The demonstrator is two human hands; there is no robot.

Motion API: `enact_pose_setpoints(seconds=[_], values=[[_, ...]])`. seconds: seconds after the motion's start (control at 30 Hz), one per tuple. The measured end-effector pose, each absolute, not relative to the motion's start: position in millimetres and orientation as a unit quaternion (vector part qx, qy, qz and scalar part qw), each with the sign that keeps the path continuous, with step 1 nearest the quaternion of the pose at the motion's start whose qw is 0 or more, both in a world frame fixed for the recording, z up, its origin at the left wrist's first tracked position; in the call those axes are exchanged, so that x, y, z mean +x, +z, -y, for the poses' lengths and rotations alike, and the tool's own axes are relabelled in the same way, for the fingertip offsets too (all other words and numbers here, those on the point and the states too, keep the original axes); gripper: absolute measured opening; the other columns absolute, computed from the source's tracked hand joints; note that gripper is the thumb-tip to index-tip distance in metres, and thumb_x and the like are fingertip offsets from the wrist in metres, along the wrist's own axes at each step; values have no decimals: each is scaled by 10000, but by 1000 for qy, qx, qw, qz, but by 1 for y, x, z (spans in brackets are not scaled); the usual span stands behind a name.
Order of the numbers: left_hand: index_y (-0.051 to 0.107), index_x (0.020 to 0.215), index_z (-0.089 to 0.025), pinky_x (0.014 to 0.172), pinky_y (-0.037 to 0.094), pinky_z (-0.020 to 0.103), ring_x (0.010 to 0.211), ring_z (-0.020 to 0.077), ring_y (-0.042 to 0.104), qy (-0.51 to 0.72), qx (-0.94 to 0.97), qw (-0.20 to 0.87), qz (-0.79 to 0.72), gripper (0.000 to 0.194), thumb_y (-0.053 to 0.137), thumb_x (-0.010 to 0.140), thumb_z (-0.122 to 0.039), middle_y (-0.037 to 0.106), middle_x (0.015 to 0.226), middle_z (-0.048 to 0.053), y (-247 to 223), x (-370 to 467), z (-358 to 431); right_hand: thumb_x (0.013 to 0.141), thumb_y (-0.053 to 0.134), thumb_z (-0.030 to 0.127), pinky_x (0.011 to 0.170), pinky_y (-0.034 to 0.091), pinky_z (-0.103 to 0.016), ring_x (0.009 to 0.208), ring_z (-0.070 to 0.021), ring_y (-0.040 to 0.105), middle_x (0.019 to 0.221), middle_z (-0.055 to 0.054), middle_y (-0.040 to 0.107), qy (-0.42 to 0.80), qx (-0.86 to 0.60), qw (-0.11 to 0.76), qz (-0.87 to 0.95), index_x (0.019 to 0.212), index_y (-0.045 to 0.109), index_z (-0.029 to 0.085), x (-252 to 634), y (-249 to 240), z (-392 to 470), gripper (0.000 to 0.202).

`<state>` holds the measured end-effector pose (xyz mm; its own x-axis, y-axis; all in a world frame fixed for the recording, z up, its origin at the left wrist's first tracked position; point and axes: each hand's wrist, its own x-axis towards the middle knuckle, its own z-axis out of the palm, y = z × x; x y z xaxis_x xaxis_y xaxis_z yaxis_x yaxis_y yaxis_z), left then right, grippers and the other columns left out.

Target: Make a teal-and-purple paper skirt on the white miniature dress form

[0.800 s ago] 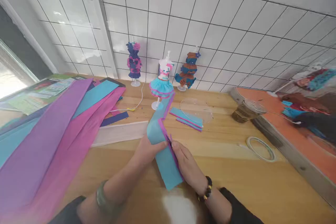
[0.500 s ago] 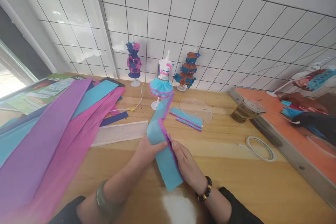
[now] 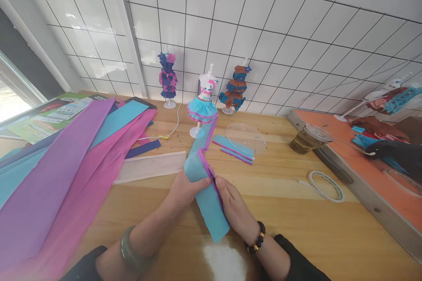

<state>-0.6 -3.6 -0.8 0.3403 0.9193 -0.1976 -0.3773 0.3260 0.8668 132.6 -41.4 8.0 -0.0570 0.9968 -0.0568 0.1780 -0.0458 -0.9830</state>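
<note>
Both busy: my left hand [image 3: 185, 189] pinches the near-to-far blue strip [image 3: 211, 216], right hand [image 3: 234, 207] grips scissors [image 3: 212, 178] along its right edge.

3 small mannequins [image 3: 202, 109] and coloured sheets [image 3: 62, 162] suggest a craft workspace.

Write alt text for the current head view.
A person's left hand grips a blue, purple-edged strip while the right hand holds a small dark tool, mostly hidden, at its edge. Three dressed miniature mannequins stand behind, with coloured sheets at left, a cup and tape roll at right.
</note>
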Motion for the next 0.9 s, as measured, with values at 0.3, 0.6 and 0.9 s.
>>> enact_pose_setpoints(seconds=[0.3,0.6,0.9], values=[[666,932,-156,768,520,341,848,231,645,446,368,727,-370,293,735,669,-264,711,910,72,3,0,5,917,327,426,776,414,-290,809,-177,506,814,-39,548,473,-540,420,555,795,498,189,133,8,42,317],[668,939,-133,745,535,353,784,230,669,471,303,739,-375,309,735,676,-281,729,883,92,10,-1,5,921,319,450,728,409,-286,751,-164,476,774,-22,520,478,-547,401,558,768,484,186,133,7,44,347],[664,943,-138,717,533,338,756,225,672,495,291,728,-375,356,768,618,-236,732,840,74,11,-1,2,901,347,485,744,422,-294,786,-181,510,790,-35,575,474,-554,401,555,740,506,186,132,9,44,374]])
